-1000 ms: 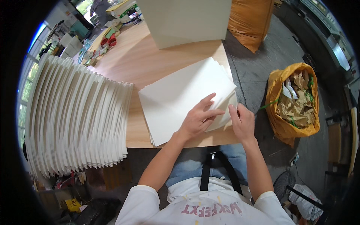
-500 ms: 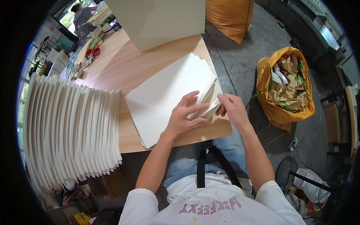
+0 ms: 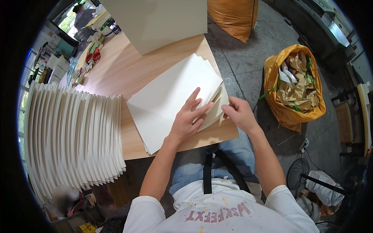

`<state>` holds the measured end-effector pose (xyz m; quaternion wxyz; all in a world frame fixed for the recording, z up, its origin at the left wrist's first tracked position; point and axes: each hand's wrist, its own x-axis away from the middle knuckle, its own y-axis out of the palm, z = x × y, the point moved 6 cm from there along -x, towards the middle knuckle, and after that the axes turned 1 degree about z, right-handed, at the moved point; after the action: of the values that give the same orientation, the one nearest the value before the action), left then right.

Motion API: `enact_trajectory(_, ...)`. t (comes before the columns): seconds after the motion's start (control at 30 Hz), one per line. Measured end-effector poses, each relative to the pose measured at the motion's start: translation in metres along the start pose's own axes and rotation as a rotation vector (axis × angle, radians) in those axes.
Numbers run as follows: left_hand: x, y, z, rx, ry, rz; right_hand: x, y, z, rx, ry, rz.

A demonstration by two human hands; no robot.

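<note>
A stack of large white paper sheets point(image 3: 165, 101) lies askew on the wooden table in front of me. My left hand point(image 3: 187, 119) rests over its right part with the fingers spread, the fingertips by the lifted edges. At the stack's right corner the lower sheets point(image 3: 218, 105) fan apart from the upper ones and bend a little. My right hand point(image 3: 241, 115) is closed there, thumb and curled fingers pinching the corner of these lower sheets. How many sheets lie in that pinch is hidden.
A long row of folded white sheets point(image 3: 74, 136) stands at the left. A pale board point(image 3: 167, 23) rises at the table's point(image 3: 112, 58) far side. On the floor to the right are an orange sack point(image 3: 268, 93) with crumpled brown paper and a black fan point(image 3: 298, 173). A person point(image 3: 83, 19) is far back.
My left hand has opened wider, its index finger stretching away from me. My right hand has turned slightly, its fingers curling more at the corner. The fanned sheets have shifted a little.
</note>
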<state>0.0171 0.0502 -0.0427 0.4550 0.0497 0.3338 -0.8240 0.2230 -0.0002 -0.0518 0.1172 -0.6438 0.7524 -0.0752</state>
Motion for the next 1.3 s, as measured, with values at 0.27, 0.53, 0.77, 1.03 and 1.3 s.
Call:
enact_trajectory(0.27, 0.003, 0.002, -0.006, -0.108, 0.065, -0.068, -0.007, 0.011, 0.010, -0.381, 0.229, -0.026)
enact_trajectory(0.53, 0.002, -0.003, -0.004, 0.006, 0.008, -0.022, -0.005, 0.011, 0.001, -0.537, 0.298, -0.057)
enact_trajectory(0.77, 0.001, -0.001, -0.009, 0.071, -0.001, -0.052, -0.005, 0.004, 0.001, -0.428, 0.245, -0.069)
enact_trajectory(1.03, 0.001, 0.001, -0.001, -0.020, 0.011, -0.006, -0.004, 0.004, -0.004, 0.076, 0.045, 0.070)
enact_trajectory(1.3, -0.002, -0.002, 0.010, -0.078, 0.046, -0.042, -0.006, 0.007, 0.002, -0.460, 0.275, -0.059)
